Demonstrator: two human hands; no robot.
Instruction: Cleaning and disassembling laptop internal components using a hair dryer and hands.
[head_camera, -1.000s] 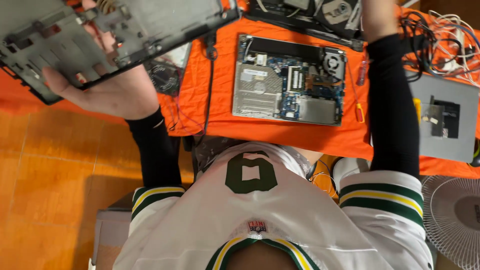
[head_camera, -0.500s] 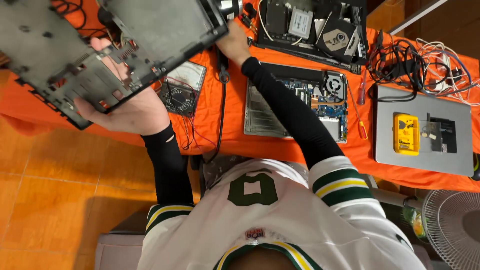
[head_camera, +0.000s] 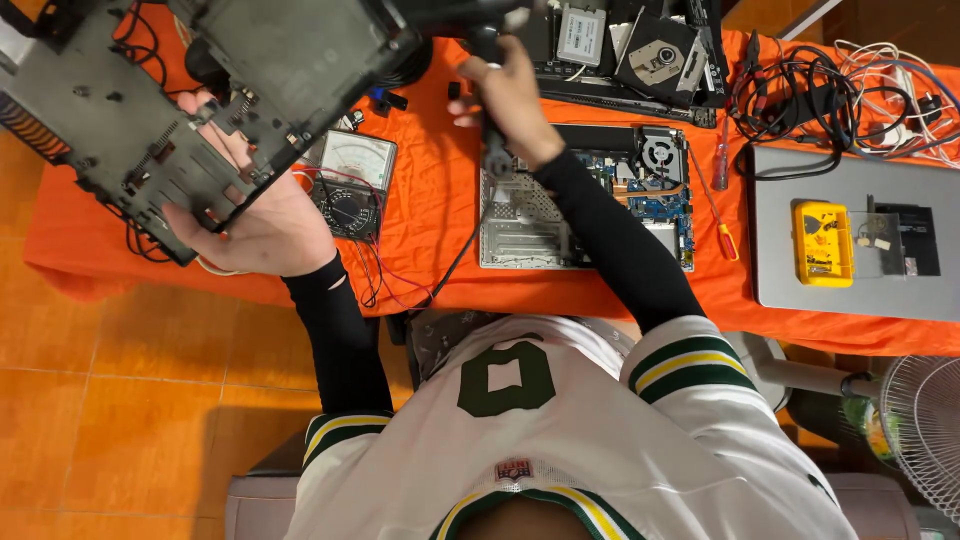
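Gripped from beneath by the left hand (head_camera: 255, 215), fingers spread under its edge, the dark grey plastic laptop base shell (head_camera: 200, 90) hangs tilted above the left end of the orange-clothed bench (head_camera: 430, 200). The right hand (head_camera: 505, 95) has swung in from the far edge and is now closed around a black pen-like tool (head_camera: 488, 120) over the bench's middle, so work on the shell looks about to resume. Below it lies an opened silver laptop chassis (head_camera: 585, 200) holding a blue circuit board and fan. Near the right edge, a yellow plastic tray (head_camera: 822, 243) holds small picks, on a closed grey laptop (head_camera: 850, 200).
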